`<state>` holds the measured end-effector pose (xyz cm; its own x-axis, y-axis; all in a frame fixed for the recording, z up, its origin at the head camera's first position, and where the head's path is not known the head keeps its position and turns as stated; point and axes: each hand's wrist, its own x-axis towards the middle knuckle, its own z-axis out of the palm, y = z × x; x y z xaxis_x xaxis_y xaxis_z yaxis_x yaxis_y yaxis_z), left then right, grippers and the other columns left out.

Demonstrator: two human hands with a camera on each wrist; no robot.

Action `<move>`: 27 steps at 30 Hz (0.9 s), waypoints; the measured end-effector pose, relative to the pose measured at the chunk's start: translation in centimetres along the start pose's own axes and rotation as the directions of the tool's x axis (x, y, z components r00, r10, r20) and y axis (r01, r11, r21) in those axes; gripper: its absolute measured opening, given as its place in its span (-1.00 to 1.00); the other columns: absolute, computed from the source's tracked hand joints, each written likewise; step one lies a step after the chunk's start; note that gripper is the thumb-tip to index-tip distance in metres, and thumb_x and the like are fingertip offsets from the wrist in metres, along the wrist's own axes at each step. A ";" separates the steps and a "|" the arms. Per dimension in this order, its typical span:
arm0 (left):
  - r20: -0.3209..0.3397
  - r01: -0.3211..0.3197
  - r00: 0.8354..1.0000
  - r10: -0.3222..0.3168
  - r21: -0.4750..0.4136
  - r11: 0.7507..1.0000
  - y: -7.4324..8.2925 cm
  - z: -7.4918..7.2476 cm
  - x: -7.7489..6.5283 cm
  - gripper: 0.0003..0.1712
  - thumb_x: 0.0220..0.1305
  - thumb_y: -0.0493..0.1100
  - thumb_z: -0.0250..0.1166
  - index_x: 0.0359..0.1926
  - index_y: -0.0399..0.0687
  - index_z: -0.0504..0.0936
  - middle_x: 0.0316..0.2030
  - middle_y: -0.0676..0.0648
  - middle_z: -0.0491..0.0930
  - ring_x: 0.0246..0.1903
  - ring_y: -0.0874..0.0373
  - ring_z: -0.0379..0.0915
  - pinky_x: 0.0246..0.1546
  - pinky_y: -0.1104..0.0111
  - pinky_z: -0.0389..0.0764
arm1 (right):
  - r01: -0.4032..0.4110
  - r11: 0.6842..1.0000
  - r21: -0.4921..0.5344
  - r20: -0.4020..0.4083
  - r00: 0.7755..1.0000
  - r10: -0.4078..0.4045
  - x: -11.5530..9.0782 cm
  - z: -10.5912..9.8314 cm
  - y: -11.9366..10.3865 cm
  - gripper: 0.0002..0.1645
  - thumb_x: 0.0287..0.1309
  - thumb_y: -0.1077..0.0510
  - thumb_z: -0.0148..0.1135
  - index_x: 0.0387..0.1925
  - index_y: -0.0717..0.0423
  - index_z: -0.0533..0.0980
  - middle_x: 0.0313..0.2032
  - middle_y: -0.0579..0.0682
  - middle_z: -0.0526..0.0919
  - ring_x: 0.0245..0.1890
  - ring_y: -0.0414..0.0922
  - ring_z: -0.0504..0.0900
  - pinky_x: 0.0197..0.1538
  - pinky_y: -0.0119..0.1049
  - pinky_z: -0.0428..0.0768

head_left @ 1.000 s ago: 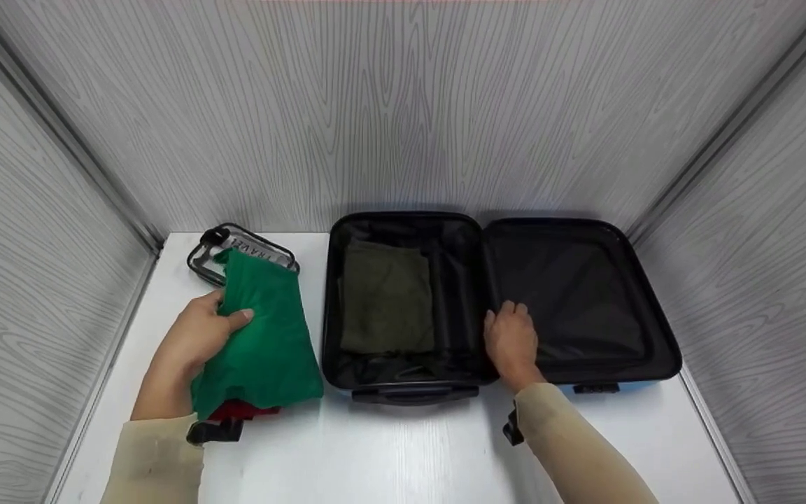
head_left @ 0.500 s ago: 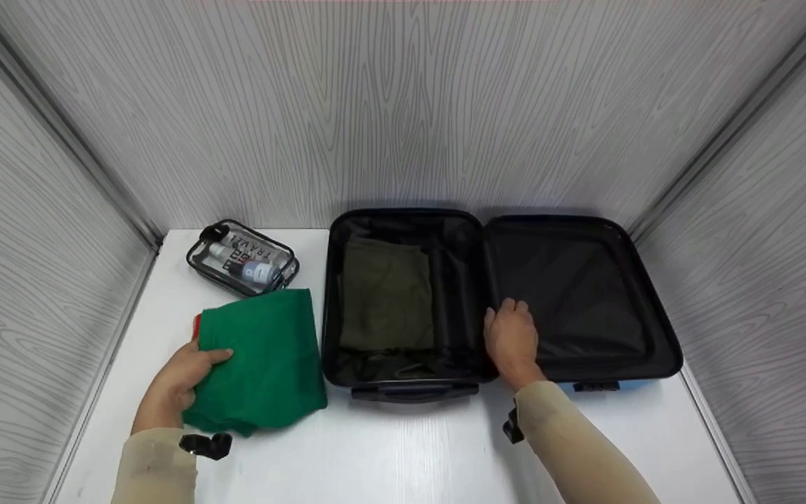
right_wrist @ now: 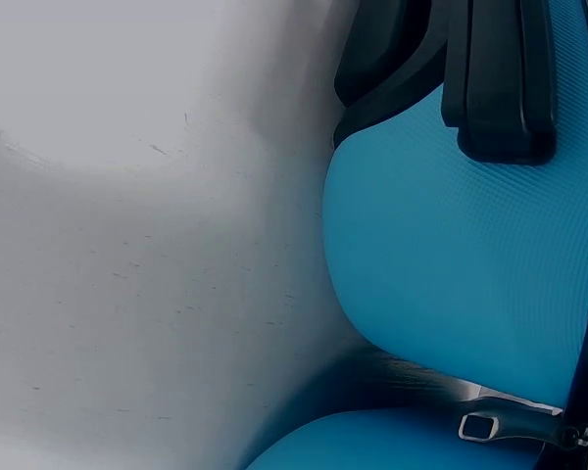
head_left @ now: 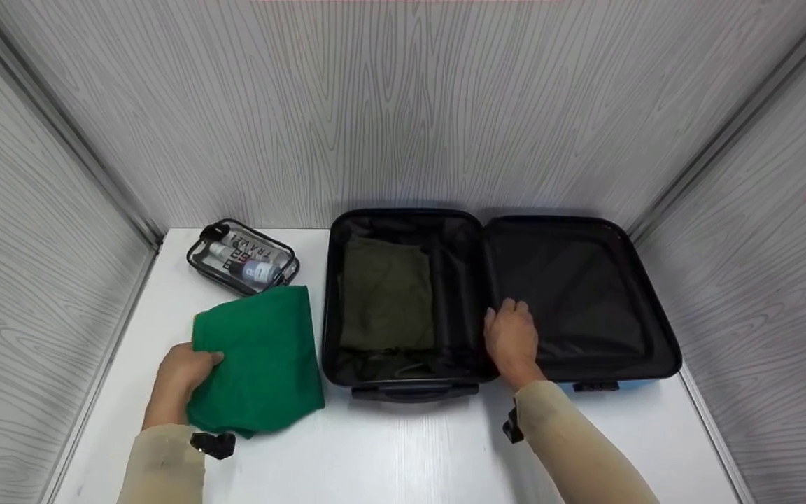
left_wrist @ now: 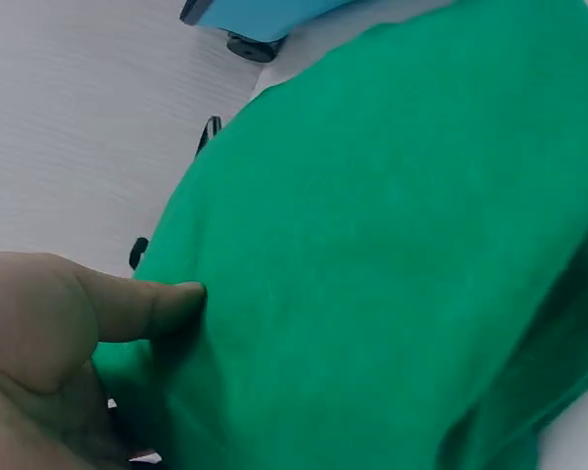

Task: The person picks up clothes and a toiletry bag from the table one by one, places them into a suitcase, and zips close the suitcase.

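My left grip pinched the green cloth by its left side, toward the tabletop's left edge. It seemed light, soft and apt to sag, best taken through all its layers. My right grip touched the suitcase, whether clasping I couldn't tell.

A: Left of the suitcase?
B: Cloth just beside it; pouch behind the cloth, on the table, bottles inside.
A: In the suitcase?
B: Second cloth, left half. Right half alongside.
A: Behind?
B: Back wall.
A: Hands?
B: Left hand at the cloth's left edge, right hand where the halves meet.
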<state>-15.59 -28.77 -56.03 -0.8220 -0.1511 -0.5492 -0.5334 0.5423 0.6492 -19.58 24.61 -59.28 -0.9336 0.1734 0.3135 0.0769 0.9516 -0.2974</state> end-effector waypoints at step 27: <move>-0.038 -0.013 0.999 0.023 0.243 0.970 0.1 -0.6 -0.6 -0.27 0.58 -0.07 0.09 0.32 -0.79 0.26 0.20 -0.73 0.39 0.19 -0.64 0.40 0.21 -0.34 0.49 | 0.003 1.000 0.030 0.003 1.000 -0.003 -0.2 0.3 0.1 -0.61 0.56 0.05 0.17 -0.12 0.40 0.52 -0.26 0.32 0.56 -0.32 0.25 0.64 -0.27 0.13 0.70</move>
<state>-15.28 -29.12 -55.38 -0.8413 -0.1698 -0.5133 -0.4579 0.7286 0.5094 -19.48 24.58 -59.59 -0.9348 0.1699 0.3118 0.0635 0.9440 -0.3238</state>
